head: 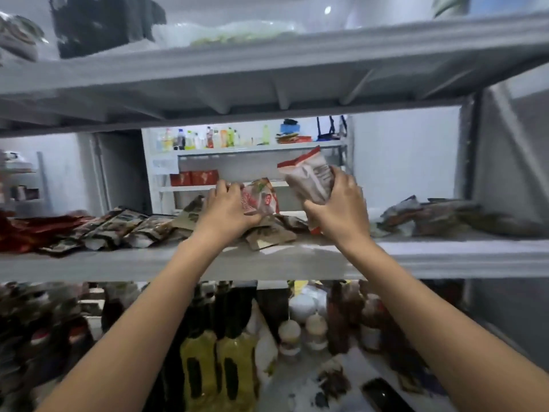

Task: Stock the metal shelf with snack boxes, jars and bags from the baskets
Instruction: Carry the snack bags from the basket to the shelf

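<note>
Both my arms reach onto the middle level of the grey metal shelf [297,260]. My right hand [338,209] grips a clear snack bag with a red top strip [309,173] and holds it upright above the shelf. My left hand [225,208] holds a red and green snack bag [261,199] that stands on a pile of brown flat packets [270,233]. The two bags are side by side, a little apart.
Dark and red flat packets [98,227] lie along the shelf's left part, more packets [427,215] at the right. The level below holds yellow oil bottles [219,370], jars [300,331] and dark bottles. The shelf above [267,60] sits low overhead. Another stocked rack [237,150] stands behind.
</note>
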